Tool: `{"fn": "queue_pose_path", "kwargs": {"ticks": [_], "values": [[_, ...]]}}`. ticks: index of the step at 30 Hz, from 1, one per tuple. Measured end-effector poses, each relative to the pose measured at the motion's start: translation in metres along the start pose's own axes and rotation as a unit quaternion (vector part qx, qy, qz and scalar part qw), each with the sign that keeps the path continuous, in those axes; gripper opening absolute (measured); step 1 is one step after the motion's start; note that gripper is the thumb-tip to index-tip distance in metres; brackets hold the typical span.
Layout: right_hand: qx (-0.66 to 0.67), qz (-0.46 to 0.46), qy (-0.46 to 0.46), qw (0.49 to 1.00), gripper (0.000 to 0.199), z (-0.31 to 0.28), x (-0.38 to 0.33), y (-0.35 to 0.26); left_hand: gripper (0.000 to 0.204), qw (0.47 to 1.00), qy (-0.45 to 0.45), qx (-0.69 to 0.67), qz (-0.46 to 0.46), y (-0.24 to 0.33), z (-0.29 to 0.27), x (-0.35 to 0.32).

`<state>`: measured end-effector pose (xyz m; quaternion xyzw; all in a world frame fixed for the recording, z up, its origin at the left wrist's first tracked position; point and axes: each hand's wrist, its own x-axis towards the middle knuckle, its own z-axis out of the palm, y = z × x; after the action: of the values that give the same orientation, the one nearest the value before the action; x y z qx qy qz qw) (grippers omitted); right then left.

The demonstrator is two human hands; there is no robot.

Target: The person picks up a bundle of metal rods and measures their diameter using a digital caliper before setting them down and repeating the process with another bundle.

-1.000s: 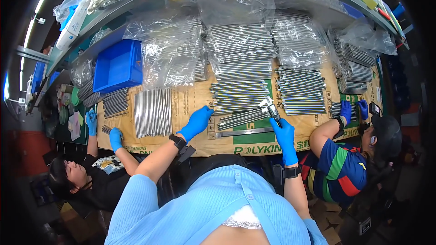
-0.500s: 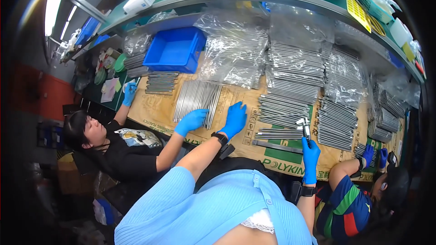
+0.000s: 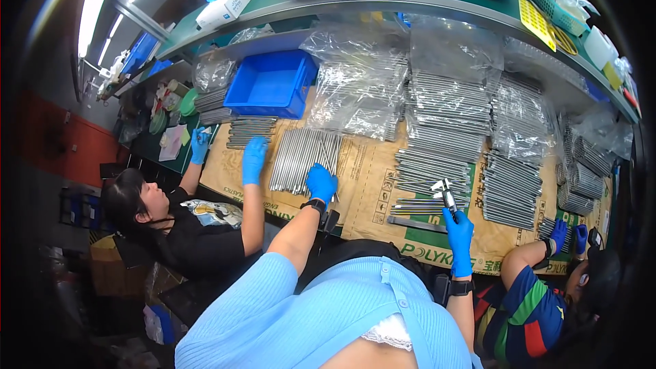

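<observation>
My left hand, in a blue glove, is at the lower right end of a row of thin metal rods. Its fingers are bent closed around rod ends there; how many they grip is hidden. In my right hand, also gloved in blue, is a caliper with a digital-looking body, its jaws pointing up and left. The caliper hangs over a small group of rods. Just beneath lies a flat grey metal bar. Above it is a larger stack of rods.
At left, a co-worker's gloved hand touches shorter rods; their other hand is farther off. At right, another person's purple-gloved hand touches rods. A blue bin, bagged rods and a shelf edge stand behind.
My left hand has moved left and down onto the rods, its fingers closing. My right hand has shifted slightly left with the caliper. The left co-worker's hand has moved to the shorter rods.
</observation>
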<state>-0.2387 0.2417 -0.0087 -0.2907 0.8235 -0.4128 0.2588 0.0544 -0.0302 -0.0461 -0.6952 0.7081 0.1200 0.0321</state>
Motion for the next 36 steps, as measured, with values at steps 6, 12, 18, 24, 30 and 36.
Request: {"fn": "queue_pose_path", "kwargs": {"ticks": [6, 12, 18, 24, 30, 36], "values": [[-0.016, 0.002, 0.018, 1.0, 0.038, -0.006, -0.016, -0.013, 0.056, 0.997, 0.054, 0.047, -0.027, 0.01, 0.023, -0.003], [-0.042, -0.013, 0.02, 0.999, 0.038, -0.012, -0.025, -0.01, 0.052, 0.998, 0.06, -0.012, -0.017, 0.004, 0.016, 0.003], [-0.042, -0.007, 0.007, 0.999, 0.038, -0.009, -0.029, -0.002, 0.048, 0.998, -0.025, -0.03, -0.041, -0.006, 0.036, 0.028], [-0.048, -0.004, -0.011, 0.999, 0.039, -0.007, -0.037, -0.019, 0.045, 0.99, 0.086, 0.056, -0.093, 0.018, 0.051, 0.016], [-0.08, 0.011, 0.001, 0.997, 0.04, -0.009, -0.05, -0.008, 0.04, 0.995, -0.022, 0.017, -0.094, 0.035, 0.013, 0.015], [-0.054, 0.024, 0.003, 0.998, 0.038, -0.002, -0.064, -0.021, 0.036, 0.999, 0.008, 0.03, -0.039, 0.025, 0.032, 0.016]]}}
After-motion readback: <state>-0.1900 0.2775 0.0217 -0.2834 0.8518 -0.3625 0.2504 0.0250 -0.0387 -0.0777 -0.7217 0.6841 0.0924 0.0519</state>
